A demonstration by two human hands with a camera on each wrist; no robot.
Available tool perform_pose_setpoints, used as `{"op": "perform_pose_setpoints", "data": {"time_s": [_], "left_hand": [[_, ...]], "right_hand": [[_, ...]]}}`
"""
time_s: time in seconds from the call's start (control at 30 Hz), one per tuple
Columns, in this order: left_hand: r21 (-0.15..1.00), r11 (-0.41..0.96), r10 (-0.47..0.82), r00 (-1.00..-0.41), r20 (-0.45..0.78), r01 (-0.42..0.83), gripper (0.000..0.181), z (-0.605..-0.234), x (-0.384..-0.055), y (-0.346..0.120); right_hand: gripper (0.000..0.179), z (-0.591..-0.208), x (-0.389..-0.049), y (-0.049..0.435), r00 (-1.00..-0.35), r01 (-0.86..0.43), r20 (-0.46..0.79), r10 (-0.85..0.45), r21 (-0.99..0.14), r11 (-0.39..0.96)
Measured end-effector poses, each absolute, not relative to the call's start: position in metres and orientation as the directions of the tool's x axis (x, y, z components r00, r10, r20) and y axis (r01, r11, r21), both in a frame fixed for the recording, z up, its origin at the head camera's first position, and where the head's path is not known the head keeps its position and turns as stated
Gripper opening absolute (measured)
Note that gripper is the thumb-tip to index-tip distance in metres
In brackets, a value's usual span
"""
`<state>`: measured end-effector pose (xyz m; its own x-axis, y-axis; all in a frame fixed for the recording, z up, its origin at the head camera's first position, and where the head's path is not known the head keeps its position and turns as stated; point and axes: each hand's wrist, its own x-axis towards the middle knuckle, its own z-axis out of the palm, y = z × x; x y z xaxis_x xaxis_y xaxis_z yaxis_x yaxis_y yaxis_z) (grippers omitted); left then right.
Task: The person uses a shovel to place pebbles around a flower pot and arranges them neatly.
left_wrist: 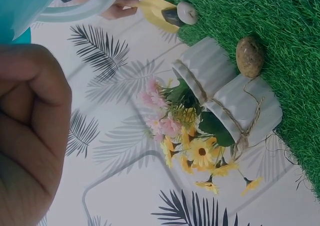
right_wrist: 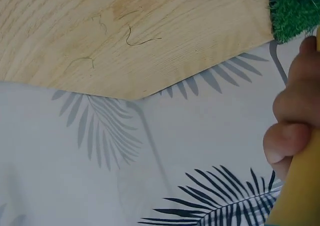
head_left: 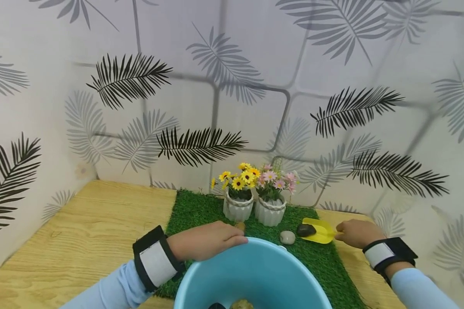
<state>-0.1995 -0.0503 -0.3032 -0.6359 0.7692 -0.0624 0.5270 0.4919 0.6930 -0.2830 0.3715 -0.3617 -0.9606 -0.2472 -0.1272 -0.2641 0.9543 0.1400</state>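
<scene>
My left hand (head_left: 209,240) grips the far-left rim of a light blue bucket (head_left: 301,274), fingers curled in the left wrist view. Inside the bucket lie a dark stone (head_left: 217,306) and a tan stone (head_left: 241,304), both cut off by the frame's lower edge. On the right, my right hand (head_left: 358,233) holds the handle of a small yellow shovel (head_left: 325,232). A dark stone (head_left: 306,230) sits at the shovel's scoop, beside a pale grey stone (head_left: 288,237) on the green turf. Curled fingers (right_wrist: 295,105) show round the yellow handle (right_wrist: 300,186) in the right wrist view.
Behind the bucket, two white pots hold yellow flowers (head_left: 242,178) and pink flowers (head_left: 275,182). A brown speckled stone (left_wrist: 250,57) lies on the artificial turf (left_wrist: 280,15) before the pots. The wooden table (head_left: 112,223) ends at a leaf-patterned wall covering (head_left: 255,116).
</scene>
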Motion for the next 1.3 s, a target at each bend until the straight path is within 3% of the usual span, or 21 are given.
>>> {"op": "perform_pose_setpoints", "data": {"time_s": [0.2,0.57,0.77,1.1,1.2,1.3], "left_hand": [[0.698,0.487,0.776,-0.627,-0.07,0.525,0.04,-0.302,-0.198,-0.05],[0.701,0.476,0.781,-0.622,-0.058,0.532,0.039,-0.302,-0.199,-0.05],[0.7,0.478,0.779,-0.624,-0.059,0.531,0.04,-0.302,-0.199,-0.051],[0.692,0.476,0.781,-0.623,-0.049,0.543,0.039,-0.305,-0.2,-0.05],[0.694,0.476,0.781,-0.622,-0.051,0.541,0.04,-0.305,-0.2,-0.051],[0.699,0.473,0.782,-0.621,-0.053,0.537,0.041,-0.304,-0.2,-0.05]], "right_hand": [[0.027,-0.373,-0.278,0.368,-0.928,-0.346,0.047,-0.37,0.261,0.901],[0.029,-0.363,-0.281,0.373,-0.839,-0.374,0.179,-0.514,0.497,0.783],[0.034,-0.349,-0.28,0.384,-0.852,-0.363,0.171,-0.495,0.489,0.793],[0.015,-0.31,-0.26,0.373,-0.88,-0.365,0.137,-0.454,0.414,0.834],[0.014,-0.28,-0.241,0.341,-0.852,-0.406,0.201,-0.484,0.33,0.852],[0.017,-0.25,-0.213,0.304,-0.745,-0.49,0.334,-0.578,0.316,0.813]]}}
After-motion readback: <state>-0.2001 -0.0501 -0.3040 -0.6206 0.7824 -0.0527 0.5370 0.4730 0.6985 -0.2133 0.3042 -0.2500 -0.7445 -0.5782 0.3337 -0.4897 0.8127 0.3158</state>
